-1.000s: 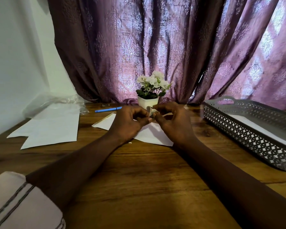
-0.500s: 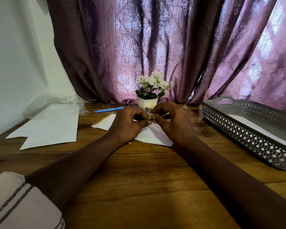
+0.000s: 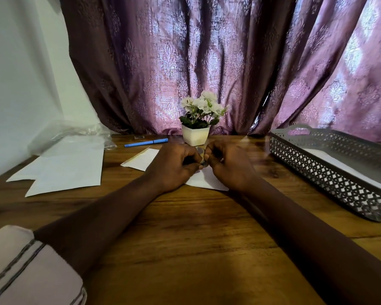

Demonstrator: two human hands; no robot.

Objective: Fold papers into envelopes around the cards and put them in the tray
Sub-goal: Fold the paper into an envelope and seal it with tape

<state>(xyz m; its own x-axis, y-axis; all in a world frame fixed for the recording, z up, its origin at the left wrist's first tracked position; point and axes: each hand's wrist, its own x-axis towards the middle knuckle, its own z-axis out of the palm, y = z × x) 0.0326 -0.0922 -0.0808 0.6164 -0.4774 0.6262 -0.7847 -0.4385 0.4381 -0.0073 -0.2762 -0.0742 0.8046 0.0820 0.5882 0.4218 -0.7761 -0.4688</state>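
Item, central: white paper (image 3: 203,180), lying flat on the wooden surface (image 3: 185,238) directly under your hands, one corner showing toward you between the wrists.

Item: your left hand (image 3: 174,167) and right hand (image 3: 229,166), knuckles up, fingertips meeting above the paper. The fingers of both hands are curled in and pinch a small pale object (image 3: 201,156) between them; it is too small and too covered to tell what it is.

Item: second white folded sheet (image 3: 141,159), just left of your left hand, partly tucked behind it, with a thin yellowish edge along its far side.

Item: blue pen (image 3: 146,143), lying beyond that sheet, apart from it.

Item: white pot of white flowers (image 3: 196,133), upright, just behind your fingertips, at the foot of the purple curtain (image 3: 207,62).

Item: stack of loose white sheets (image 3: 64,170), well left of your hands, overlapping one another, with crumpled clear plastic (image 3: 75,133) at their far end against the wall.

Item: grey lattice-walled tray (image 3: 328,172), well to the right, with a handle at its far end; something flat and white lies inside.

Item: pale striped sleeve (image 3: 26,271), lower left corner, on your left arm.
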